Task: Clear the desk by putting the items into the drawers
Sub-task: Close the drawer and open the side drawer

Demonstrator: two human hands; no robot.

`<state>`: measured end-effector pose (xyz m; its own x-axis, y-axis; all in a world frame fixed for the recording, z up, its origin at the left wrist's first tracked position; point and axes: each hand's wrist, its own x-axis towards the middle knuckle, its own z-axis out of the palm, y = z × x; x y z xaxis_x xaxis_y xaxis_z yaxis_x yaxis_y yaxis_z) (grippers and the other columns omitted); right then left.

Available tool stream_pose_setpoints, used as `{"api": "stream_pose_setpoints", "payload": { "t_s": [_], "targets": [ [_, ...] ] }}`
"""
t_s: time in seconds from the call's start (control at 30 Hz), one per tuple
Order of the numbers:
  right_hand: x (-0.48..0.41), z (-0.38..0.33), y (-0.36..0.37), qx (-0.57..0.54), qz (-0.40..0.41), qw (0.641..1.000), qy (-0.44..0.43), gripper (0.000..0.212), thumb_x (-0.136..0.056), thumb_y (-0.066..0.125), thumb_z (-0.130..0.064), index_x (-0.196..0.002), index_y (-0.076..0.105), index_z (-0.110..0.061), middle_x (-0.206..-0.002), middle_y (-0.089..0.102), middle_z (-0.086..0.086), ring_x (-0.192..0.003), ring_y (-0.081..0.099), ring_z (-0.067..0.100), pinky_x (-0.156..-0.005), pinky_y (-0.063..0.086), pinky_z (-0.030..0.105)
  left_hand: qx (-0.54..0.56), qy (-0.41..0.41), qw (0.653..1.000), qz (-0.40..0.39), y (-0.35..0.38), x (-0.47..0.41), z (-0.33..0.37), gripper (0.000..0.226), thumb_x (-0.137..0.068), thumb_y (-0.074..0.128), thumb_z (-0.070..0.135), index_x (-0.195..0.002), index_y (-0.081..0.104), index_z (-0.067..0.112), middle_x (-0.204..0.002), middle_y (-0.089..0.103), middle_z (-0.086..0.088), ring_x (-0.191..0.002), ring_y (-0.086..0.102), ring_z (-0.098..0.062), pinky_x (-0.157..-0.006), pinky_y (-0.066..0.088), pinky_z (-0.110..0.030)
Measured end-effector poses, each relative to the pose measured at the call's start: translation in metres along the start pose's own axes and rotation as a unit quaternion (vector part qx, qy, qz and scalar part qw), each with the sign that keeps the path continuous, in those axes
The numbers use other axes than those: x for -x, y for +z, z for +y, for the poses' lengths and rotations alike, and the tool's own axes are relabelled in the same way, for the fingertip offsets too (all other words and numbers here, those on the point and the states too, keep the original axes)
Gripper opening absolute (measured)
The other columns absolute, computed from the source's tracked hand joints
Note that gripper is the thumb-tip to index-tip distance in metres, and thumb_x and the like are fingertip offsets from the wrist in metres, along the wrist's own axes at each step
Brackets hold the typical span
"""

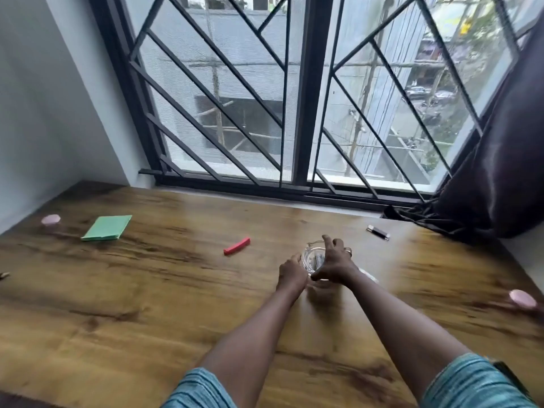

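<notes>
A clear glass dish with a small dark item inside stands near the middle of the wooden desk. My left hand grips its left rim. My right hand reaches over it, fingers curled on the far rim and thumb on the near rim. Loose on the desk lie a red bar, a green notepad, a black and silver stick, a pink round piece at far left and another pink round piece at far right. No drawer is in view.
A barred window runs along the desk's far edge. A dark curtain bunches onto the desk's far right corner. A white wall closes the left side. A small pointed object pokes in at the left edge.
</notes>
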<state>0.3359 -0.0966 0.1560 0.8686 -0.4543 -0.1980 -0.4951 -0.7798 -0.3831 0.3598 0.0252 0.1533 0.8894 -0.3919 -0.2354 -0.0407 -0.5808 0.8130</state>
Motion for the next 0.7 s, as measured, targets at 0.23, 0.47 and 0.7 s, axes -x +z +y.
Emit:
{"api": "stream_pose_setpoints", "payload": {
  "t_s": [0.23, 0.47, 0.7],
  "targets": [
    [0.096, -0.029, 0.005, 0.002, -0.013, 0.999, -0.051, 0.117, -0.056, 0.086, -0.032, -0.149, 0.016, -0.019, -0.140, 0.030, 0.015, -0.126, 0.034, 0.043, -0.101, 0.039, 0.042, 0.049, -0.010, 0.997, 0.064, -0.022, 0.093, -0.027, 0.036, -0.089, 0.046, 0.008, -0.118, 0.066, 0.014, -0.123, 0.065, -0.013, -0.115, 0.058, -0.027, -0.088, 0.045, -0.028],
    [0.216, -0.059, 0.039, 0.002, -0.039, 0.994, -0.107, 0.118, -0.054, 0.086, -0.033, -0.149, 0.016, -0.018, -0.139, 0.032, 0.016, -0.125, 0.035, 0.043, -0.100, 0.039, 0.040, 0.080, -0.031, 0.990, 0.116, -0.049, 0.218, -0.076, 0.041, -0.087, 0.045, 0.009, -0.123, 0.064, 0.015, -0.126, 0.064, -0.011, -0.119, 0.056, -0.027, -0.090, 0.044, -0.026],
    [0.313, -0.107, 0.095, 0.012, -0.094, 0.986, -0.138, 0.117, -0.058, 0.086, -0.035, -0.150, 0.015, -0.021, -0.143, 0.029, 0.013, -0.128, 0.038, 0.040, -0.102, 0.039, 0.041, 0.059, -0.088, 0.982, 0.154, -0.093, 0.314, -0.141, 0.030, -0.091, 0.054, 0.021, -0.112, 0.069, 0.005, -0.119, 0.067, -0.016, -0.113, 0.061, -0.027, -0.083, 0.046, -0.029]
  ]
}}
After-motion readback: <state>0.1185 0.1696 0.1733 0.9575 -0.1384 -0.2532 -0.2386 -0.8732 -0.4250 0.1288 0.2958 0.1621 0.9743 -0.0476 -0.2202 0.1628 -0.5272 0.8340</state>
